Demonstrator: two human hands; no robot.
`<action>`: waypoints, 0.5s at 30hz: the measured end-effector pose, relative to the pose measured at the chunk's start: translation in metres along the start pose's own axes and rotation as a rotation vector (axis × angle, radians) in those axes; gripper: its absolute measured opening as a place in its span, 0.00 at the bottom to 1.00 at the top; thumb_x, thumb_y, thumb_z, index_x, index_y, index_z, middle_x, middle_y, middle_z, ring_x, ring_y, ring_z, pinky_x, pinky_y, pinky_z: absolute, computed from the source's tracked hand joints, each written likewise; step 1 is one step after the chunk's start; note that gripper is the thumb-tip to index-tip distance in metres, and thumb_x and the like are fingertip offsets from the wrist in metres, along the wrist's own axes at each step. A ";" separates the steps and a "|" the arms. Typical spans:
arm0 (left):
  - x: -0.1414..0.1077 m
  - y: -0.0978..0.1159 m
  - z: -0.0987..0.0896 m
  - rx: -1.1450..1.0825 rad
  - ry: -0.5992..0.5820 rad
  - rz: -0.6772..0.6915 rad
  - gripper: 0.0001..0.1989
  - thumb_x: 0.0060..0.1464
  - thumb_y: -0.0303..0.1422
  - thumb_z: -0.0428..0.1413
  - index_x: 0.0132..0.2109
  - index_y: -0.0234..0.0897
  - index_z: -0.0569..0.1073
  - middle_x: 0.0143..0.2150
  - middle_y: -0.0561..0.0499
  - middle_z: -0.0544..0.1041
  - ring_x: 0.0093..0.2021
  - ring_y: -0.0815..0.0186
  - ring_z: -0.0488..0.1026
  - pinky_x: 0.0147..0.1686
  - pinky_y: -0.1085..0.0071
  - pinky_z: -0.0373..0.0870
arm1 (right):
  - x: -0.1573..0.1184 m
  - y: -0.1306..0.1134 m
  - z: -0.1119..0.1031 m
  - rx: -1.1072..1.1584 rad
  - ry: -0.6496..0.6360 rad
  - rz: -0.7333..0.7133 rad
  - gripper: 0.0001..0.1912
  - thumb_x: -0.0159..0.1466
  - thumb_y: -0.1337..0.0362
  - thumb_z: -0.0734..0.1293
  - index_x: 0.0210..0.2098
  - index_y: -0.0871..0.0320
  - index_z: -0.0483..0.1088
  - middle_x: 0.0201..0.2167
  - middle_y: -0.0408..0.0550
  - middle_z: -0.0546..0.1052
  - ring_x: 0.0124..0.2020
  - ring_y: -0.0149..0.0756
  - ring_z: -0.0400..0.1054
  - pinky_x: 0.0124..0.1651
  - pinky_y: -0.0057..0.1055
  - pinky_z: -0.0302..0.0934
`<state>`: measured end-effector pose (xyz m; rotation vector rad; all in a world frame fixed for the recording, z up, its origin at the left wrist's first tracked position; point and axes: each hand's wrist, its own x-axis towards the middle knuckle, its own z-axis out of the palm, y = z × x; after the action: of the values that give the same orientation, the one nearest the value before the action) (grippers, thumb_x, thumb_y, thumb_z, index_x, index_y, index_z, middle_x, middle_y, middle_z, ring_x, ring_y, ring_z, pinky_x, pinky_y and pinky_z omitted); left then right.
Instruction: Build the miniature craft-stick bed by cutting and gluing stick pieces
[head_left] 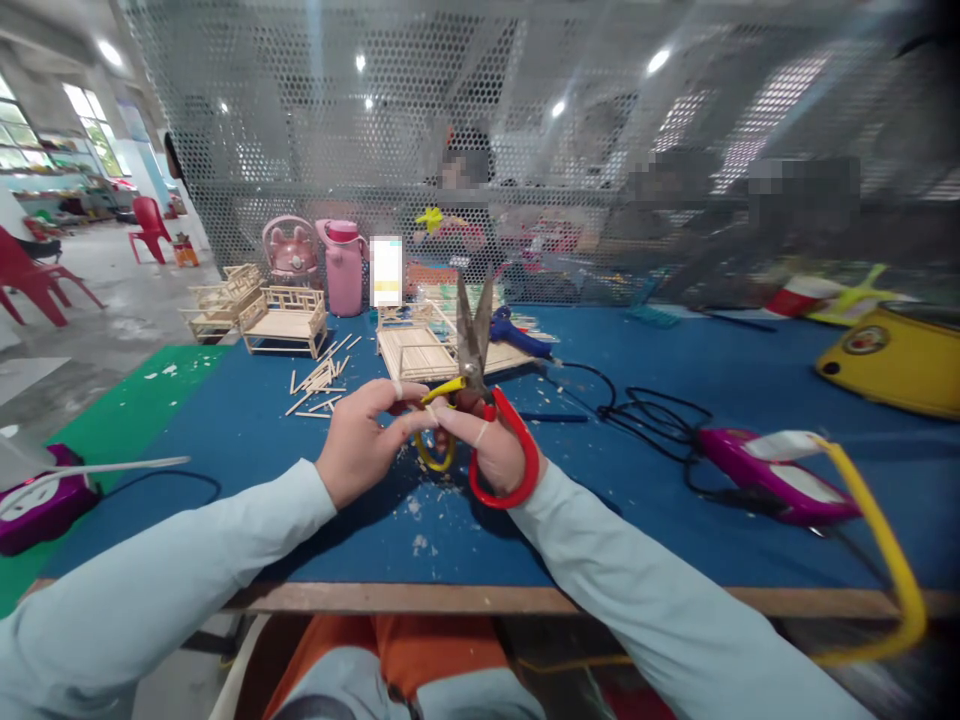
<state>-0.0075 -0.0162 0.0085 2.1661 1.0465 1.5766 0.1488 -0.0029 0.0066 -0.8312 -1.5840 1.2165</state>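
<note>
A pair of scissors (472, 345) with one red and one yellow handle points upward, its blades apart. My right hand (499, 455) is closed, with the red loop around it. Beside it my left hand (364, 440) has its fingers pinched together next to the yellow handle, touching the right fingertips; whatever is between them is too small to make out. Both hands wear pale finger covers. Beyond them lie a small stick-built frame (416, 352), loose wooden sticks (322, 378) and a blue glue gun (521, 335).
Small wooden benches (283, 320) stand at the back left of the blue table (255, 440). Behind are a pink bottle (345, 270) and a lit phone (386, 270) before a mesh screen. Purple power strips (776, 475), a black cable and a yellow pouch (900, 360) lie around.
</note>
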 end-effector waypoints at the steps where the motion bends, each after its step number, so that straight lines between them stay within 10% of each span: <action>1: -0.001 0.001 0.002 -0.056 -0.002 -0.060 0.07 0.51 0.35 0.58 0.35 0.36 0.77 0.32 0.49 0.79 0.31 0.69 0.72 0.34 0.73 0.68 | 0.000 0.000 0.001 0.013 0.015 -0.009 0.13 0.55 0.54 0.66 0.26 0.58 0.67 0.19 0.41 0.66 0.20 0.29 0.61 0.25 0.29 0.59; 15: 0.000 0.006 0.009 -0.597 -0.037 -0.438 0.11 0.52 0.39 0.55 0.34 0.35 0.69 0.32 0.53 0.70 0.32 0.72 0.66 0.32 0.76 0.67 | -0.002 -0.013 0.006 -0.181 0.159 0.027 0.17 0.54 0.50 0.66 0.23 0.58 0.63 0.16 0.39 0.64 0.19 0.29 0.59 0.24 0.29 0.56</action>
<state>0.0031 -0.0184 0.0090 1.4498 0.8232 1.4002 0.1447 -0.0104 0.0185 -1.0421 -1.5724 1.0100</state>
